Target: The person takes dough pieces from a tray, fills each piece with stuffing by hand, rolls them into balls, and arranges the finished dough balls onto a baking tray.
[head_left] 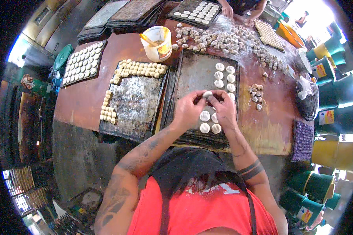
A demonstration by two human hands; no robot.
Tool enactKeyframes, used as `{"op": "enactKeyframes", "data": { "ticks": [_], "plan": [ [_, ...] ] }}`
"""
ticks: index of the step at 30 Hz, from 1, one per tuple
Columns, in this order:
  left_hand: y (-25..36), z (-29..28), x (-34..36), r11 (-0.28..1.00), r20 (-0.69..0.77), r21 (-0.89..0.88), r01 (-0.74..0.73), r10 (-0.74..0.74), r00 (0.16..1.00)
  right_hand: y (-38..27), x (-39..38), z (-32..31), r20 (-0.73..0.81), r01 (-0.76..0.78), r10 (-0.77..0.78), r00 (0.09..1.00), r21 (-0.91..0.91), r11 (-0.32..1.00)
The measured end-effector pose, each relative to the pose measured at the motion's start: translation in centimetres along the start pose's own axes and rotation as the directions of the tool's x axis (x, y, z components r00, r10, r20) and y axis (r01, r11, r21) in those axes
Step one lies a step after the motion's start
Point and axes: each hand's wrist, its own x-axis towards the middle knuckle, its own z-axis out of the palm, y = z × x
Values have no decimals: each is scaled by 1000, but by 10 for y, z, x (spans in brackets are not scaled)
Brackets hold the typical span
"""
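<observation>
Both my hands meet over the dark metal baking tray [190, 70] in front of me. Between the fingertips of my left hand [190, 107] and my right hand [224, 107] is a small pale piece of dough [207, 94]. The fingers of both hands are closed around it. Flattened white dough rounds [204, 116] lie in two columns on the tray's right half, some partly hidden under my right hand. To the left, a second tray [139, 98] bears small dough balls [141, 68] along its far and left edges.
A white bucket [157, 49] with an orange-handled tool stands behind the trays. Clumps of brownish pieces [223, 39] spread over the floured table, with a small heap [256, 96] at right. Filled trays [83, 62] lie farther off. Another person's hands [228, 9] work at the far side. Green buckets [337, 92] line the right.
</observation>
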Motion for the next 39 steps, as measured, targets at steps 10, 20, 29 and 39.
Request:
{"op": "enactKeyframes", "data": {
  "ticks": [10,20,29,39],
  "plan": [
    [-74,-9,-14,990,-132,137,34,-16,991,50,16,-8,244,281,-141,959,-793,541],
    [-109,-60,-36,963,-167,108,248,-228,959,84,72,-134,-109,254,-608,786,-840,479],
    [-156,-223,-47,343,-698,678,650,22,716,181,14,-259,-503,-52,131,854,167,985],
    [-200,-254,-23,780,-492,571,255,76,867,110,-7,-70,55,-99,90,994,178,979]
  ]
}}
